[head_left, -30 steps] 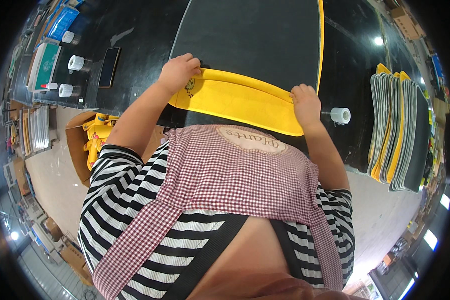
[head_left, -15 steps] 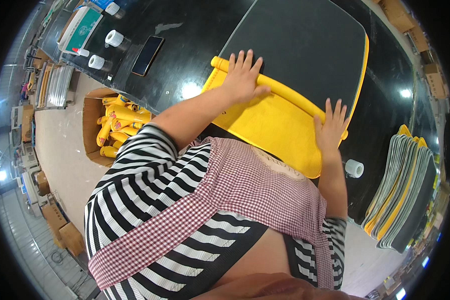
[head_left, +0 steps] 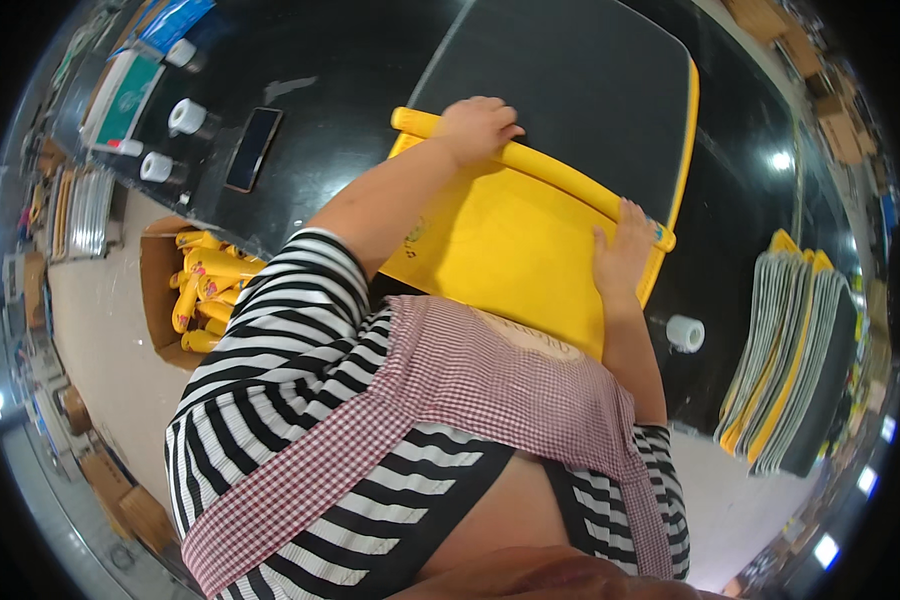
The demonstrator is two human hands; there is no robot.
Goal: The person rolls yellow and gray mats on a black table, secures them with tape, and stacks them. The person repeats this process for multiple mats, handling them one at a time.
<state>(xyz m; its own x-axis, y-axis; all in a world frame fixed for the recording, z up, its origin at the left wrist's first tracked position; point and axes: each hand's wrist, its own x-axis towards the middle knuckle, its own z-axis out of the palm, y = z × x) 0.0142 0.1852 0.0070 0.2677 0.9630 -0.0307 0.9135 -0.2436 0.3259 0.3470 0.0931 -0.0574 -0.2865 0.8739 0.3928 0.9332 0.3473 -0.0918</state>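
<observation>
A yellow mat roll (head_left: 555,177) lies crosswise on the black table, between a dark grey sheet (head_left: 580,90) on its far side and a flat yellow sheet (head_left: 510,240) on its near side. My left hand (head_left: 473,130) is closed over the left part of the roll, fingers bent across it. Near the roll's right end, my right hand (head_left: 623,250) rests with its fingers drawn together and curled on top, thumb toward the left. Small printed marks show on the yellow sheet by my left forearm. I cannot tell whether roll and sheets are one piece.
A phone (head_left: 254,149) and several white tape rolls, one of them (head_left: 188,116) by a green-white box (head_left: 128,100), lie at left. Another white roll (head_left: 684,334) sits right of my right forearm. Stacked mats (head_left: 785,360) are at right; a carton (head_left: 160,290) holds yellow rolls at left.
My fingers, spread flat before, are now bent over the roll, on both hands. The whole view has shifted, so the table things appear farther left.
</observation>
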